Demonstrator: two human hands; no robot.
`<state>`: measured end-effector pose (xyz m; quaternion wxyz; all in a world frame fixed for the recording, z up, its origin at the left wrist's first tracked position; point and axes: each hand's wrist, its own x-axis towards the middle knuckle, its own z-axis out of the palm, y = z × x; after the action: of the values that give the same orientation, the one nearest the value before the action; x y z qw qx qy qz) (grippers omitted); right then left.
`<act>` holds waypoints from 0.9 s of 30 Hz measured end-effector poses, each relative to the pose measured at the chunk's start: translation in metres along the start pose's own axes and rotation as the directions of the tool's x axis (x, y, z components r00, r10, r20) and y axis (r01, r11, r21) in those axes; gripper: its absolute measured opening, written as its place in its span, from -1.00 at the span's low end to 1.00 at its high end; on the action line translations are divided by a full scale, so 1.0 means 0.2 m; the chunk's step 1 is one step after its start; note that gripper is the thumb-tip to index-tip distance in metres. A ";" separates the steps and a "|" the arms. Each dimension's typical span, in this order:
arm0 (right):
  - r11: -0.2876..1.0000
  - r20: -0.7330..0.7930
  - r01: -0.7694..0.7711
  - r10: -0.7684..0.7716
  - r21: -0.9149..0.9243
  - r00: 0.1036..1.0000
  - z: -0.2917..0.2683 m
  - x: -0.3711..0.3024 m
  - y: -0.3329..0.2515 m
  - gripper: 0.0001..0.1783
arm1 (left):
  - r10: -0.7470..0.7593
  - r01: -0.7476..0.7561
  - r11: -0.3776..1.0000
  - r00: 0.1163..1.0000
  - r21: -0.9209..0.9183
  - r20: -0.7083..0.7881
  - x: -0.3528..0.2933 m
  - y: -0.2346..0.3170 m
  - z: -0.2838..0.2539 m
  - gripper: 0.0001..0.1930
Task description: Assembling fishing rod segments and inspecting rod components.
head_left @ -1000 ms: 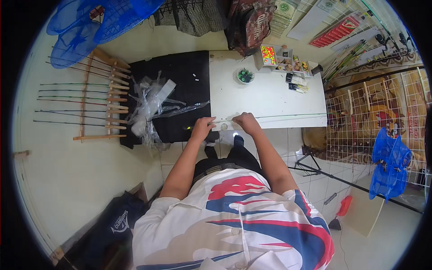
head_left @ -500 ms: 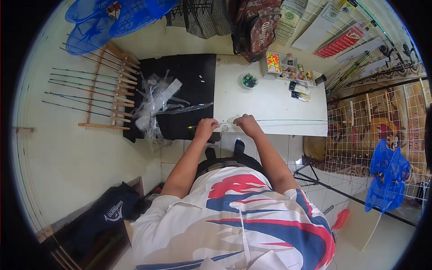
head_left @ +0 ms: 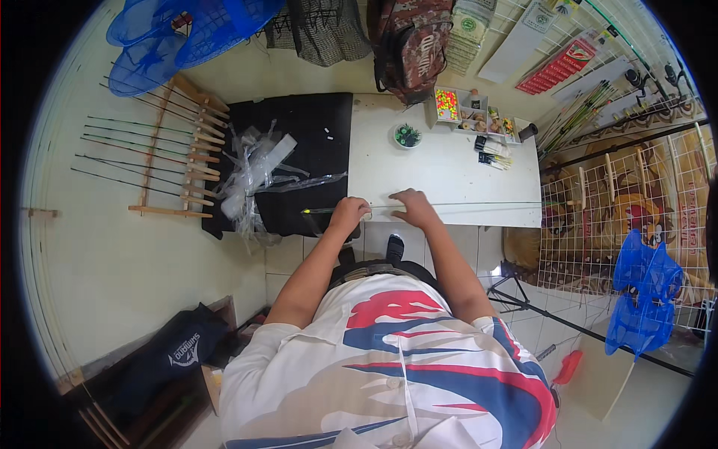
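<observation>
white tabletop [head_left: 449, 176], near edge: a thin pale rod [head_left: 479, 203] lies along it, running from the black mat [head_left: 314, 142] on the left out toward the table's right end. a short dark section with a yellow-green tip [head_left: 318, 211] extends left of the hands over the mat edge. left hand [head_left: 350, 212] sits on the rod at the mat/table seam, fingers curled down around it, apparently closed on it. right hand [head_left: 413, 208] just beside it to the right, fingers bent and pressed on the rod; whether it pinches or only rests on top cannot be told. hands near each other, not touching. on the mat: heap of clear plastic sleeves [head_left: 254, 168]. far side of table: small round bowl with green bits [head_left: 407, 135], compartment box of small coloured items [head_left: 471, 112]. left of the mat: wooden rack holding thin rods [head_left: 172, 150]. blue net [head_left: 179, 30] at upper left.
</observation>
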<state>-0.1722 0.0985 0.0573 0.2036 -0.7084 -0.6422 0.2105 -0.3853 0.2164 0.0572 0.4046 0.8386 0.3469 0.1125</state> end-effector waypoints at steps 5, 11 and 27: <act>0.979 0.100 -0.160 0.173 -0.126 0.980 -0.14 -0.12 0.24 -0.71 | -0.013 0.012 1.000 0.999 -0.008 -0.041 0.02 0.02 0.03 -0.82; 0.976 0.057 -0.211 0.208 0.060 0.977 -0.12 -0.18 0.36 -0.74 | 0.017 -0.013 0.996 0.999 0.091 -0.043 0.07 0.10 0.11 -0.80; 0.972 0.165 -0.110 0.076 0.206 0.983 -0.17 -0.17 0.53 -0.74 | -0.022 0.024 0.998 0.999 0.053 -0.025 0.16 0.26 0.26 -0.82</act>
<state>-0.0691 0.0545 0.0288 0.2178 -0.6931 -0.5957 0.3425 -0.3118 0.1849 0.0595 0.3792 0.8436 0.3643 0.1089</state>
